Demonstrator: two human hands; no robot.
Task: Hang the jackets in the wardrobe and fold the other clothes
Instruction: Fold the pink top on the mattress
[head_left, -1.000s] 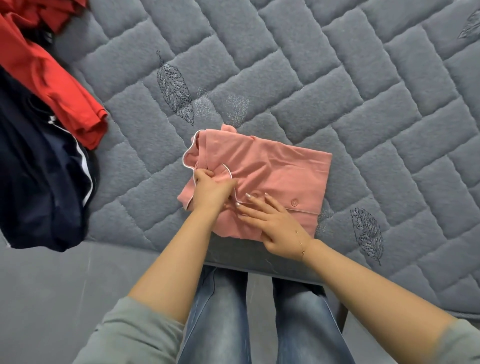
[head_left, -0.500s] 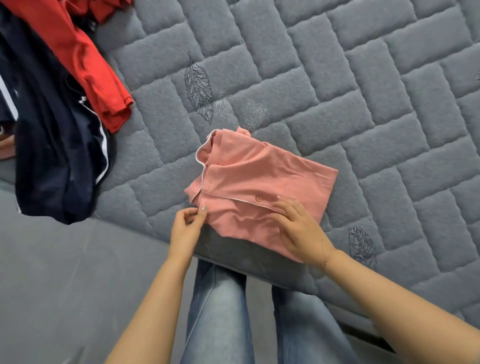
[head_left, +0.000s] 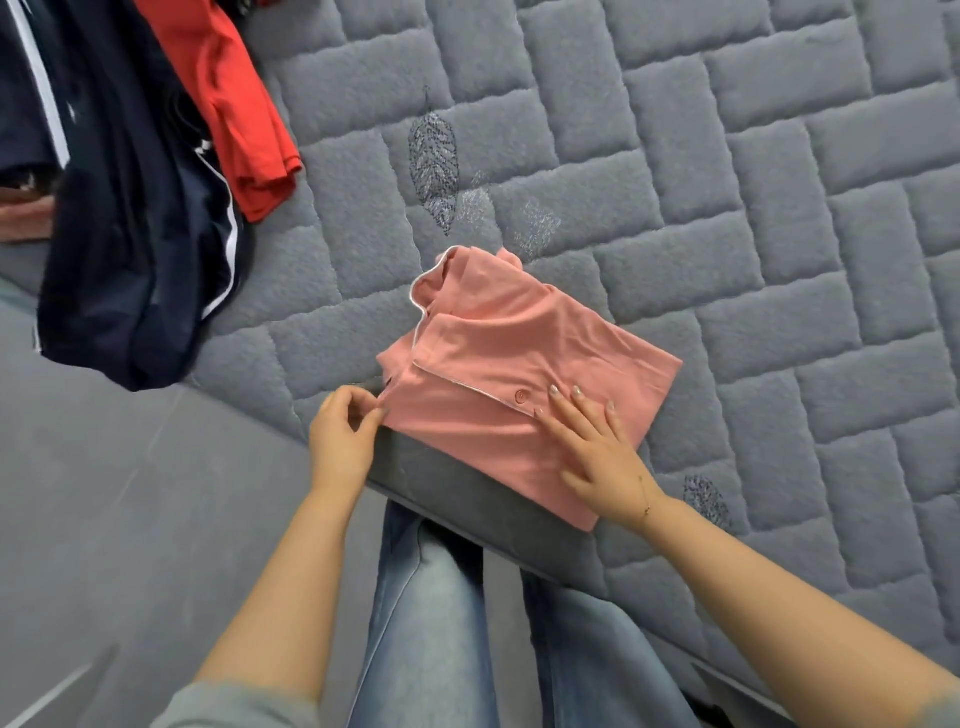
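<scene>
A pink buttoned shirt (head_left: 524, 353) with white piping lies folded into a rectangle at the near edge of the grey quilted bed (head_left: 727, 218). My right hand (head_left: 597, 452) rests flat on the shirt's near right part, fingers straight, just below its button. At the shirt's left corner, my left hand (head_left: 343, 436) has curled fingers whose tips touch the cloth edge; whether they pinch it is unclear. A dark navy jacket (head_left: 135, 249) with white stripes and a red garment (head_left: 234, 104) lie in a heap at the far left of the bed.
The bed's near edge (head_left: 467, 493) runs diagonally in front of my jeans-clad legs (head_left: 431, 623). Grey floor (head_left: 130, 519) lies to the left. The quilted bed surface stretches away to the right and beyond the shirt.
My left hand left the collar area and slid to the shirt's left corner. My right hand moved right and flattened on the shirt. The view shifted, so the clothes heap shows more.
</scene>
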